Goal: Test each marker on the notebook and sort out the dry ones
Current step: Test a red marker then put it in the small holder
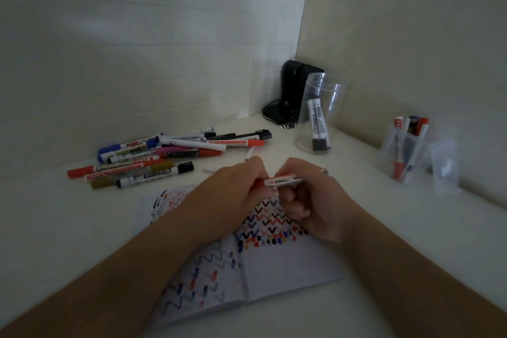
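Both hands meet above the open notebook point(274, 269), which lies on the white worktop point(68, 228) near the person. The left hand point(241, 184) is curled around the red end of a red and white marker point(279, 181), and the right hand point(307, 195) pinches the white barrel of the same marker with fingers and thumb. The marker lies almost level between the two hands, just above the top part of the right page. It is not clear if the cap is on or off, because the left hand covers that end. The pages carry many short zigzag strokes in red, blue and black, and also a row of small dots on the right page. To the left, behind the notebook, a pile of markers point(170, 153) lies flat on the worktop, with red, blue, black, gold and pink ones mixed together. Further back, near the corner of the walls, a clear plastic cup point(326, 90) stands upright with two black and white markers point(317, 123) inside it. At the right, near the wall, a second clear holder point(389, 151) contains several markers with red and blue ends. A black object point(290, 82) with a cable stands in the corner behind the cup.
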